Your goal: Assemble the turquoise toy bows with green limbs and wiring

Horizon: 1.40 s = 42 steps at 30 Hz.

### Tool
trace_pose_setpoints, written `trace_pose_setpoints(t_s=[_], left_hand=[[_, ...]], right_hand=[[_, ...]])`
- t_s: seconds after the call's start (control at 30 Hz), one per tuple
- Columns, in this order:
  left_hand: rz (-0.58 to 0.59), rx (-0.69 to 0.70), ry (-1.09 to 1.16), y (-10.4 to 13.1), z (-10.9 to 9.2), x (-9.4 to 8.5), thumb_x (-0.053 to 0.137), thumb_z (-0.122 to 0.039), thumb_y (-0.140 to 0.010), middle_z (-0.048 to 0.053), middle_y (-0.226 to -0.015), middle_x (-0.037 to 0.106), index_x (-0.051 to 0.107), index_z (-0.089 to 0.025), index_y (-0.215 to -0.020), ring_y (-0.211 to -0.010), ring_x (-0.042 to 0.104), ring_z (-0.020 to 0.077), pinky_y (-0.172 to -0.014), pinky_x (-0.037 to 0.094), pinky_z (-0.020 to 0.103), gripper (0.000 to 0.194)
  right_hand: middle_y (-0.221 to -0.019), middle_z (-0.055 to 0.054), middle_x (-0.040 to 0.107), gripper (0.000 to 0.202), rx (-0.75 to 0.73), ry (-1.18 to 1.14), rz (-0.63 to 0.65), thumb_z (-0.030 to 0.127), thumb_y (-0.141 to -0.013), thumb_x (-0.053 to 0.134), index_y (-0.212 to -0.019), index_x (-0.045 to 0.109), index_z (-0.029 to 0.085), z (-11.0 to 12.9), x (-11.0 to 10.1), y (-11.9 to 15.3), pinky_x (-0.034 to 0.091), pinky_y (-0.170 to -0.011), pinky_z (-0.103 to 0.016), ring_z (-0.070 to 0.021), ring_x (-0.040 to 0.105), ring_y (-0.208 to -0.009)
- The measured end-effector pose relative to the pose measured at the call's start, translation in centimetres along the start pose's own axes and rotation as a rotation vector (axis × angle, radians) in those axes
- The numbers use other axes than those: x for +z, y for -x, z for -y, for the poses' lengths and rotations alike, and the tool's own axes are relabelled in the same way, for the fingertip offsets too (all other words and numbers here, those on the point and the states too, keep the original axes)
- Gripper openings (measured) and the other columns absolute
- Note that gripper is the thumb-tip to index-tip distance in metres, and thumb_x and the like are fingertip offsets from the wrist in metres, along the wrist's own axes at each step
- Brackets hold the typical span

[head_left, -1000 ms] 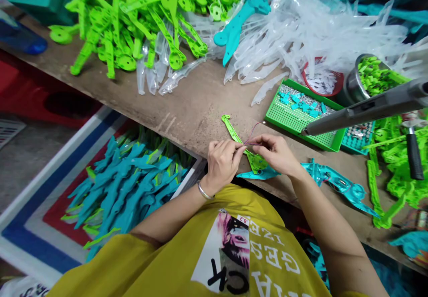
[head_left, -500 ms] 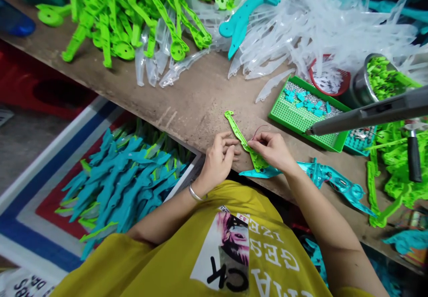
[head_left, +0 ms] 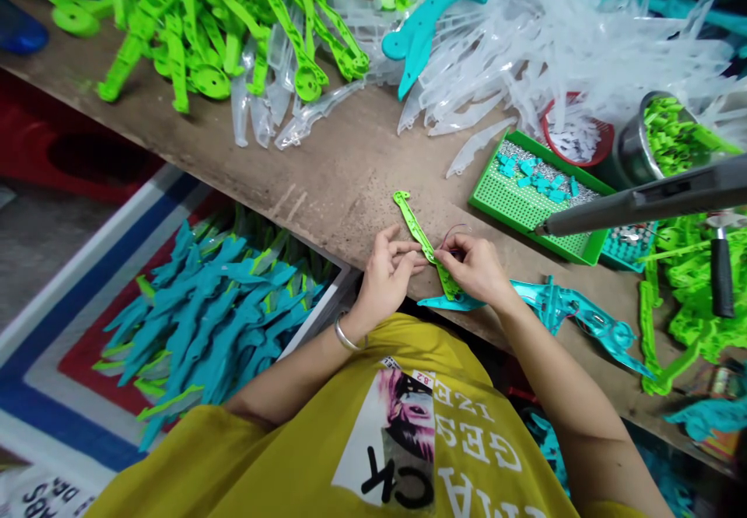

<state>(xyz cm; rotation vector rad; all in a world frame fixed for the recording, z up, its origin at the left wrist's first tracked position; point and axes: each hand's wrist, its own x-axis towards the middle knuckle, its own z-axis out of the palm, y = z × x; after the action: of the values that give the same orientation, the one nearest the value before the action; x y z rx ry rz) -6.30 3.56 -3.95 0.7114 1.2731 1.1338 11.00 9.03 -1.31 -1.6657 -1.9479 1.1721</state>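
Observation:
A slim lime-green plastic part [head_left: 415, 225] with a ribbed inner side lies on the bench in front of me. My left hand [head_left: 390, 273] is at its left side, fingers loosely apart and fingertips touching or almost touching its edge. Above the part's middle, my right hand [head_left: 475, 267] pinches with thumb and forefinger. A thin dark wire [head_left: 450, 230] loops out from these fingertips; their exact grip is partly hidden. Under my right wrist lies a long turquoise plastic shell [head_left: 552, 302] with fittings inside, its left end beneath the green part.
Green parts [head_left: 192, 36] and clear blades [head_left: 496, 59] are heaped at the back. A green basket [head_left: 525, 207] with screws and turquoise pieces stands right, beneath a grey screwdriver-like tool [head_left: 630, 201]. Turquoise pieces [head_left: 215, 292] fill a box at lower left. A red bowl [head_left: 607, 145] stands behind.
My left hand has shifted slightly right, its fingertips closer to the green part. My right hand stays pinched at nearly the same spot.

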Motion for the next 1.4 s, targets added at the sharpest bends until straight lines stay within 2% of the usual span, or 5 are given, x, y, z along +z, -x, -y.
trace_pose_setpoints(t_s=[0.27, 0.73, 1.0, 1.13, 1.4], left_hand=[[0.084, -0.016, 0.062, 0.4, -0.6, 1.5, 0.079, -0.027, -0.080, 0.005, -0.107, 0.071, 0.062, -0.017, -0.119, -0.097, 0.072, 0.0150, -0.093, 0.057, 0.028, 0.044], [0.063, -0.099, 0.204, -0.8, 0.5, 2.3, 0.093, -0.029, -0.063, -0.002, -0.085, 0.070, 0.057, -0.017, -0.098, -0.078, 0.069, 0.0110, -0.076, 0.059, 0.025, 0.052], [0.111, -0.093, 0.193, -0.9, 0.6, 1.9, 0.092, -0.027, -0.068, 0.000, -0.093, 0.072, 0.058, -0.018, -0.100, -0.085, 0.070, 0.0109, -0.084, 0.057, 0.025, 0.048], [0.232, -0.096, 0.246, -1.0, 0.8, 1.2, 0.093, -0.025, -0.068, 0.004, -0.104, 0.075, 0.057, -0.019, -0.110, -0.102, 0.072, 0.0148, -0.096, 0.055, 0.028, 0.056], [0.221, -0.077, 0.139, -0.9, 0.7, 0.9, 0.086, -0.024, -0.076, 0.008, -0.110, 0.076, 0.054, -0.018, -0.118, -0.101, 0.074, 0.0183, -0.097, 0.055, 0.033, 0.054]], right_hand=[[-0.068, 0.001, 0.064, 0.027, -0.002, -0.151, -0.028, 0.044, -0.087, 0.067, -0.077, 0.068, 0.018, -0.7, 0.0, 0.8, 0.038, -0.059, -0.027, -0.0123, 0.051, -0.059], [-0.086, -0.005, 0.079, 0.014, -0.112, -0.130, -0.121, 0.026, -0.087, 0.064, -0.088, 0.077, 0.019, -0.8, -0.6, 2.4, 0.051, -0.077, -0.031, -0.0188, 0.071, -0.079], [-0.088, -0.005, 0.079, 0.015, -0.212, -0.101, -0.147, 0.024, -0.091, 0.064, -0.088, 0.079, 0.022, -1.0, -0.2, 2.7, 0.052, -0.084, -0.035, -0.0213, 0.072, -0.085], [-0.092, -0.006, 0.079, 0.018, -0.212, 0.021, -0.162, 0.025, -0.094, 0.062, -0.094, 0.080, 0.022, -0.8, -0.2, 3.1, 0.049, -0.084, -0.039, -0.0234, 0.070, -0.088], [-0.099, -0.011, 0.072, 0.029, -0.286, 0.539, -0.144, 0.024, -0.098, 0.054, -0.117, 0.075, 0.020, 1.8, 1.2, 5.7, 0.037, -0.076, -0.041, -0.0266, 0.057, -0.090]])
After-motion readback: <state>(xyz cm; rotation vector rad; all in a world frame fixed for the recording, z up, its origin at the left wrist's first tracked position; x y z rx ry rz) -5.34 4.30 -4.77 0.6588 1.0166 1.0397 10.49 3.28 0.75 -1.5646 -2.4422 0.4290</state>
